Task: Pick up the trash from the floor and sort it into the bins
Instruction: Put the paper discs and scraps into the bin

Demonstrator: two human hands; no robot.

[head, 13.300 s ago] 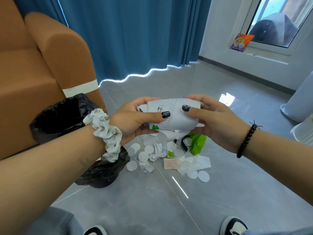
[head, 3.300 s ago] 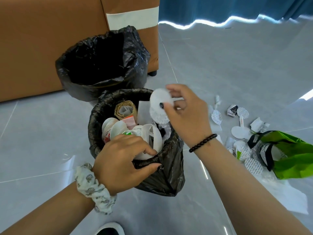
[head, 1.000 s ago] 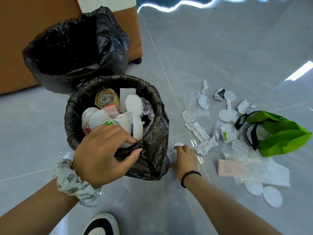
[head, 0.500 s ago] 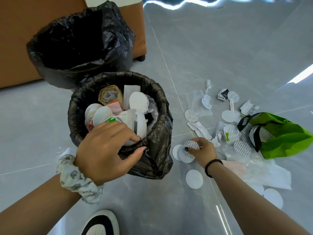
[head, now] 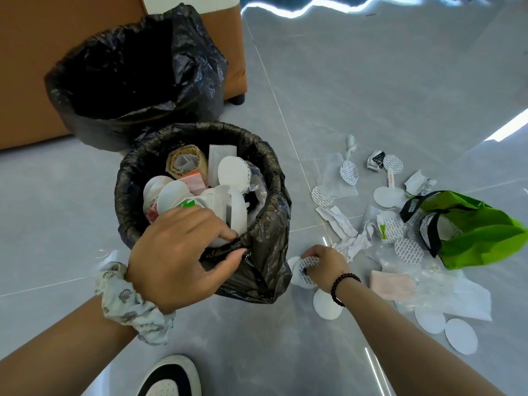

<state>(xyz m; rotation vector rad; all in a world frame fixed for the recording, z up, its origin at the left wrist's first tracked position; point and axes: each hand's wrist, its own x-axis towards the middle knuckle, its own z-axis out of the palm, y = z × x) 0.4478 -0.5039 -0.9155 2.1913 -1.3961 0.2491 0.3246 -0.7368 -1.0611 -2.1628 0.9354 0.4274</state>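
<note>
My left hand grips the front rim of the near bin, which is lined with a black bag and filled with white discs, a cardboard roll and wrappers. My right hand is low at the floor just right of that bin, fingers pinched on a stack of round white seal discs. Another white disc lies on the floor under my wrist. More discs, crumpled paper, clear plastic and a pink pad are scattered to the right.
A second black-lined bin stands behind the near one, against an orange sofa. A green bag with black handles lies at the right edge of the litter. My shoe is at the bottom. Grey tile floor extends beyond.
My right hand dropped a disc into the near bin, reached down to the floor and gathered several seal discs. My left hand stayed on the bin rim.
</note>
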